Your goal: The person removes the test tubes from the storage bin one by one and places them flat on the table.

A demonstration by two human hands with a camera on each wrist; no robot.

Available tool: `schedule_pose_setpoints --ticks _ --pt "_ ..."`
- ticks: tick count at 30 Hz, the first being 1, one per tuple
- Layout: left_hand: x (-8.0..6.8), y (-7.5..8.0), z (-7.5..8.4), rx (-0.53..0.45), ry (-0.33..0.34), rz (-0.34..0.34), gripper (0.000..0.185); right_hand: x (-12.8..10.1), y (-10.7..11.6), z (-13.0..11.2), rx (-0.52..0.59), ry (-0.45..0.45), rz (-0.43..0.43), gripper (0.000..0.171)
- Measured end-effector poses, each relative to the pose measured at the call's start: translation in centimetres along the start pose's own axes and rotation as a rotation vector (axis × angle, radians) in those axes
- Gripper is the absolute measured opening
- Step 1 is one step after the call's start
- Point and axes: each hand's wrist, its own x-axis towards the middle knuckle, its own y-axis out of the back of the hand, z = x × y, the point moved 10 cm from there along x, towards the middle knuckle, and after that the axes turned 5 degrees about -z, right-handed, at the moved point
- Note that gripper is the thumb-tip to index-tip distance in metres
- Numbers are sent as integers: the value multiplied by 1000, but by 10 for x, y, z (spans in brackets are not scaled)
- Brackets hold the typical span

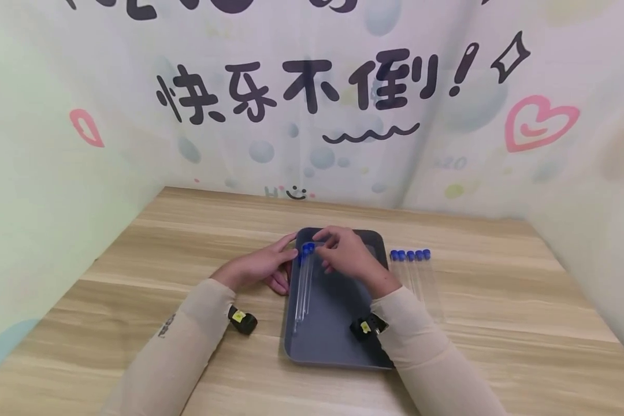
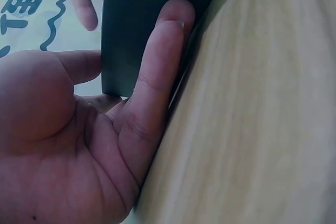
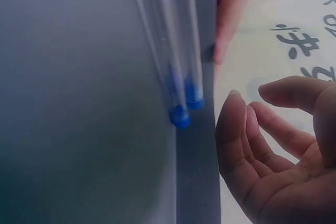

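Note:
A dark grey tray (image 1: 338, 329) lies on the wooden table. Two clear tubes with blue caps (image 1: 304, 283) lie side by side along its left side. My left hand (image 1: 286, 255) rests at the tray's left far corner, and its straight fingers (image 2: 157, 77) lie against the tray's rim (image 2: 142, 24). My right hand (image 1: 329, 248) hovers over the far part of the tray beside the blue caps (image 3: 181, 111). Its fingers (image 3: 236, 135) are loosely curled and hold nothing.
Several more blue-capped clear tubes (image 1: 413, 277) lie in a row on the table just right of the tray. Printed backdrop walls (image 1: 312, 115) close off the table at the back and on both sides. Bare wood stretches left (image 1: 151, 260) and right (image 1: 509, 289).

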Motion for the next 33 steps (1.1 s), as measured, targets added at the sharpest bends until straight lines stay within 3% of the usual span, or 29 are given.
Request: schedule_pose_setpoints --ticks 11,17,24,33 --pt "-3 -13 -30 -7 42 -3 57 -8 -32 41 46 -96 -38 30" --pt "1 -11 -20 5 36 16 57 -7 -37 45 113 -114 -102 37" --pt "3 -7 -4 16 22 16 56 -2 -33 47 245 -170 -138 56" --pt "-5 0 1 -3 13 19 57 6 -37 35 203 -157 -204 65"
